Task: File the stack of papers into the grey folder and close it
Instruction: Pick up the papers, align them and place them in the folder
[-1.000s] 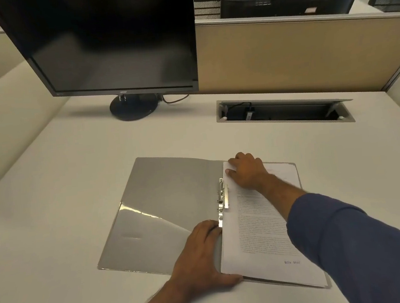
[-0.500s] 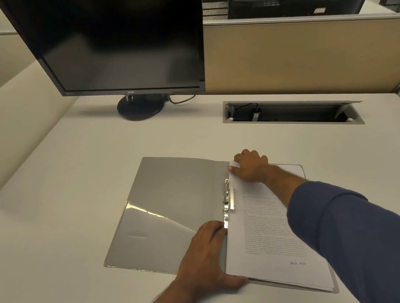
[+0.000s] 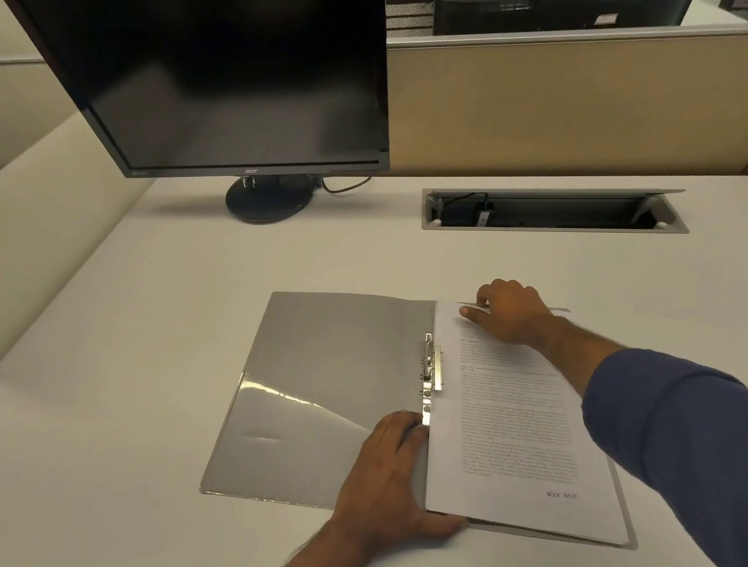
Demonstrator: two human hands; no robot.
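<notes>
Here, left to right:

Counter (image 3: 141,351): a pale, off-white surface that carries everything below; low cream partitions stand along its left side and a tan panel runs along the back.

Monitor (image 3: 223,69): black, screen dark, on a round foot at the back left of the counter, well apart from the folder.

Grey folder (image 3: 326,379): lies open and flat on the counter in front of the person. Its left leaf is bare, with a clear plastic pocket slanting across its lower part.

Left hand (image 3: 387,487): palm down, fingers spread flat, pressing on the folder's left leaf near its lower edge; the fingertips reach the foot of the clip and the thumb lies under the near corner of the papers. It grips nothing.

Metal clip (image 3: 430,369): a shiny fastener along the folder's spine, between the two leaves, just at the left edge of the papers. Whether it clamps the sheets I cannot tell.

Stack of papers (image 3: 514,429): printed pages lying on the folder's right leaf, left edge against the spine.

Right hand (image 3: 510,313): at the far top edge of the papers, fingers curled over that edge and thumb lying on the top sheet, loosely pinching it. A blue sleeve covers the forearm.

Cable tray (image 3: 552,213): a recessed slot with its lid raised, at the back right of the counter.
</notes>
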